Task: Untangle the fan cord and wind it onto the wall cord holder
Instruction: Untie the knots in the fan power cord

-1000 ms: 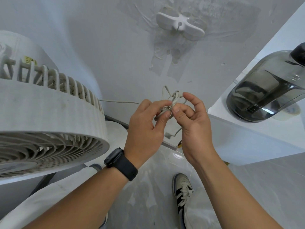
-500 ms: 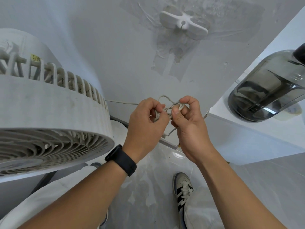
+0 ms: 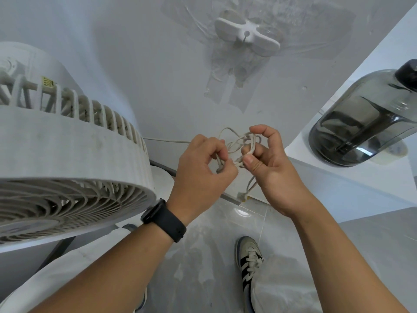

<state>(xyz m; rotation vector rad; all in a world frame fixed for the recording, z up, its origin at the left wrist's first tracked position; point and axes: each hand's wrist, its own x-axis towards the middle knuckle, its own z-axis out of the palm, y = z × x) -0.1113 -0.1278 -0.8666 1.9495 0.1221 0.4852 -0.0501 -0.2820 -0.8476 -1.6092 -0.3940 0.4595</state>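
Both hands, left hand (image 3: 200,168) and right hand (image 3: 268,163), pinch the knotted cord (image 3: 242,145) (still tangled), leaving the wall holder (image 3: 247,39) bare.

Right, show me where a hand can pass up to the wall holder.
Bare wall runs from the tangled cord up to the cord holder, bordered by the fan on the left and the white ledge with its dark jug on the right. Crowded: around both hands.
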